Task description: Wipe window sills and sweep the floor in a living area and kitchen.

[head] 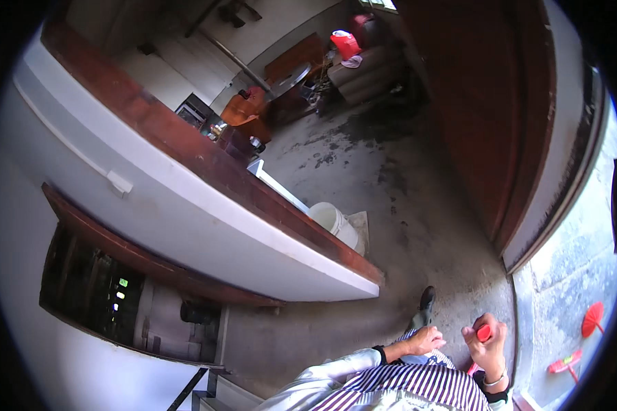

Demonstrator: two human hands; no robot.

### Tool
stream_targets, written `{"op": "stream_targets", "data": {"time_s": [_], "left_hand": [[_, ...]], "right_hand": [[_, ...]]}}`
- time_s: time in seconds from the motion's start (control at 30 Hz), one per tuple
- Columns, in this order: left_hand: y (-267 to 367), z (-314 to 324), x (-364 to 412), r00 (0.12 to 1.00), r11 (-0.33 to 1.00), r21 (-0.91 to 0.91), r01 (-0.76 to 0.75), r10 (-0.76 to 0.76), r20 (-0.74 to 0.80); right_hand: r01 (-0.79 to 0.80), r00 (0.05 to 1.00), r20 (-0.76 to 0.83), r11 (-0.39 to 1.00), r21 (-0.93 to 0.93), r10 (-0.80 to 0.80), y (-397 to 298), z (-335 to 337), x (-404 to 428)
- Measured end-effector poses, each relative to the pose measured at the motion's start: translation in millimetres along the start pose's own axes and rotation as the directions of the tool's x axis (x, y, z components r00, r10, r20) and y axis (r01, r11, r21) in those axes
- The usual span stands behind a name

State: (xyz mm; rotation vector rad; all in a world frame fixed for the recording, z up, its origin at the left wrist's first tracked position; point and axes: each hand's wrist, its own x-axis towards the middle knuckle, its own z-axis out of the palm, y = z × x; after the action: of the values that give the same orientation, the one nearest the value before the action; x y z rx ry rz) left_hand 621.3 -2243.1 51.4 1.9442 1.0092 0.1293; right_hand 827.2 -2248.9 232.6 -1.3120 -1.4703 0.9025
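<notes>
My right hand (488, 341) is closed around a red handle (484, 333), whose rounded end points up toward me. The rest of the handle is mostly hidden by the hand, though a pinkish-red piece (473, 368) shows below beside the apron. In front of the striped apron (421, 383) hangs my left hand (428, 340), its fingers loosely bent with nothing visible in them. A dark boot (428, 299) stands on the concrete floor (437, 246) just beyond the left hand.
A doorway at right leads to bright paving (560, 303) with a red fan-shaped tool head (593, 319) and a red broom-like head (564, 362). The brown door (483, 103) stands beyond. A half-wall (211, 205) runs on the left, with a white bucket (334, 221) behind its end.
</notes>
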Motion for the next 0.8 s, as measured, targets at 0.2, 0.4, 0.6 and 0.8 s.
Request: {"op": "stream_targets", "data": {"time_s": [0.2,0.4,0.6,0.8], "left_hand": [[-51.4,-87.7,81.7,0.928,0.969,0.020,-0.248,0.243,-0.282],[-11.1,-225.2,119.4,0.949,0.791,-0.567,-0.230,0.055,-0.309],[3.3,-337.7,119.1,0.822,0.650,-0.546,-0.529,0.233,-0.519],[10.5,-372.9,118.7,0.726,0.708,-0.381,-0.595,0.271,-0.632]], "right_hand": [[-0.282,0.953,0.123,0.959,0.017,0.278,35.2,32.3,85.8],[-0.204,0.971,0.149,0.970,0.129,0.185,-1.5,63.5,202.9],[-0.071,0.949,0.315,0.991,0.115,0.031,-16.8,131.8,300.7],[-0.025,0.950,0.311,0.990,0.136,-0.019,31.0,152.1,331.9]]}}
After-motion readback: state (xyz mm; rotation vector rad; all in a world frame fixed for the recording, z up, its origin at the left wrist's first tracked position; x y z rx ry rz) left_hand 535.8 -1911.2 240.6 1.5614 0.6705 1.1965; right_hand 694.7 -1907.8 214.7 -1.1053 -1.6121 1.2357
